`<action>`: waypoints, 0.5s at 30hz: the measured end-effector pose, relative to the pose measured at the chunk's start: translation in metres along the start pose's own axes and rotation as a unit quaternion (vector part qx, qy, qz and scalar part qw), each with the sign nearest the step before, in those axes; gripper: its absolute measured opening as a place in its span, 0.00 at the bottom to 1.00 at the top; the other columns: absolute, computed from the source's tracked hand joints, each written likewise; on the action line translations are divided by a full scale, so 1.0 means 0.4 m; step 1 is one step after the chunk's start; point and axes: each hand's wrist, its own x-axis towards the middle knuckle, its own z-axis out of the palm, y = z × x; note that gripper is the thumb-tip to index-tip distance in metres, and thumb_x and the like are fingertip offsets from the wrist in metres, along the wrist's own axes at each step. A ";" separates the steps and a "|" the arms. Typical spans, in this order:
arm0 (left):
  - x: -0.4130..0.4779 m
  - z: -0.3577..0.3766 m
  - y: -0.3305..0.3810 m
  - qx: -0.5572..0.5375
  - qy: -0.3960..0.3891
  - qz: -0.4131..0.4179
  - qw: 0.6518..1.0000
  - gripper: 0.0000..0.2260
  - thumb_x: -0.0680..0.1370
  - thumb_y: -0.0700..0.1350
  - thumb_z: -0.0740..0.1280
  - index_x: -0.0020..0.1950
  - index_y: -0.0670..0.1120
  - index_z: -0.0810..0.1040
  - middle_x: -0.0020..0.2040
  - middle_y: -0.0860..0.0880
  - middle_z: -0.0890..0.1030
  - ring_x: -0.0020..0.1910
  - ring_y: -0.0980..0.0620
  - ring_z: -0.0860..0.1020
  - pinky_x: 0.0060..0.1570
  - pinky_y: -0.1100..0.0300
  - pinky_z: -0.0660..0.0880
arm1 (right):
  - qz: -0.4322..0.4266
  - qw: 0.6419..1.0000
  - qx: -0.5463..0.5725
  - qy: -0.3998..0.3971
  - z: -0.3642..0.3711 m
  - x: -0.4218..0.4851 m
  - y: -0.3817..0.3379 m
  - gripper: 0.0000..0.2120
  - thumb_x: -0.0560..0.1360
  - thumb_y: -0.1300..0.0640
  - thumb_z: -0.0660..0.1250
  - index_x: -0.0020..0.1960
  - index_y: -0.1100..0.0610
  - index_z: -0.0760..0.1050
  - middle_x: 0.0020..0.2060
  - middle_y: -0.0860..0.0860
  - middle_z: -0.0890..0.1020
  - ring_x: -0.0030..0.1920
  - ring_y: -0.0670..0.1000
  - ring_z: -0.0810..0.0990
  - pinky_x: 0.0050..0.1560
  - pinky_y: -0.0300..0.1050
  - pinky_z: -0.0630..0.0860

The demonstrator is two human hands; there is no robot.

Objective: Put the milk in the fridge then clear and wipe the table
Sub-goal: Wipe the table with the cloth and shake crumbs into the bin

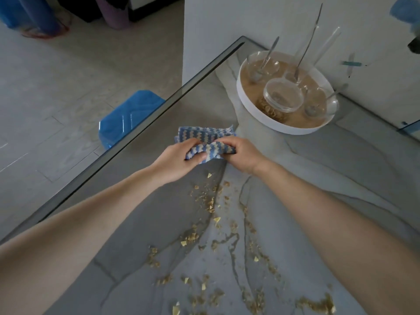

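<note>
1. Blue-and-white zigzag cloth (205,142) was partly hidden. Its near fold vanished under the fingers of both hands, so its full shape could not be made out.
2. Clear glass bowls (283,96) and spoons (270,53) on the round white tray (250,105) blurred into its brown floor, and their number was hard to tell. A blue stool (127,117) was cut off by the table's edge.
3. The cloth lay bunched on the grey marbled table (341,178), between the two hands and held by both. It sat beyond the scattered crumbs (211,201) and well short of the tray.
4. The left hand (179,159) curled round the cloth's left end, thumb on top. The right hand (241,155) gripped the right end with its fingers bent over the fabric. Both bare forearms reached forward and converged at the cloth.
</note>
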 end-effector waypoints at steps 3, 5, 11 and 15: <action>-0.044 0.025 0.014 0.022 -0.035 0.012 0.999 0.16 0.79 0.51 0.59 0.66 0.49 0.70 0.57 0.49 0.77 0.55 0.51 0.75 0.48 0.61 0.67 | 0.014 0.999 -0.009 -0.046 -0.004 -0.031 0.002 0.13 0.71 0.69 0.65 0.55 0.63 0.78 0.54 0.59 0.80 0.52 0.48 0.75 0.49 0.35 0.67; -0.084 0.043 0.029 0.027 -0.063 0.014 0.998 0.17 0.79 0.51 0.59 0.66 0.48 0.70 0.57 0.50 0.77 0.55 0.52 0.75 0.47 0.63 0.66 | 0.027 0.996 -0.033 -0.079 -0.008 -0.062 0.007 0.12 0.70 0.68 0.66 0.53 0.62 0.79 0.52 0.58 0.81 0.50 0.49 0.76 0.51 0.39 0.69; -0.209 0.128 0.090 0.000 -0.118 0.004 0.993 0.15 0.80 0.49 0.58 0.64 0.48 0.72 0.53 0.51 0.78 0.52 0.53 0.76 0.46 0.64 0.67 | 0.063 0.988 -0.054 -0.130 -0.003 -0.215 0.031 0.13 0.70 0.69 0.63 0.52 0.64 0.78 0.53 0.59 0.81 0.54 0.55 0.78 0.51 0.42 0.71; -0.281 0.198 0.136 -0.009 -0.144 -0.002 0.990 0.14 0.80 0.50 0.58 0.63 0.47 0.73 0.52 0.51 0.78 0.53 0.52 0.76 0.47 0.61 0.69 | 0.069 0.983 -0.074 -0.151 -0.009 -0.320 0.064 0.13 0.70 0.69 0.62 0.53 0.66 0.77 0.54 0.60 0.79 0.55 0.58 0.77 0.56 0.48 0.71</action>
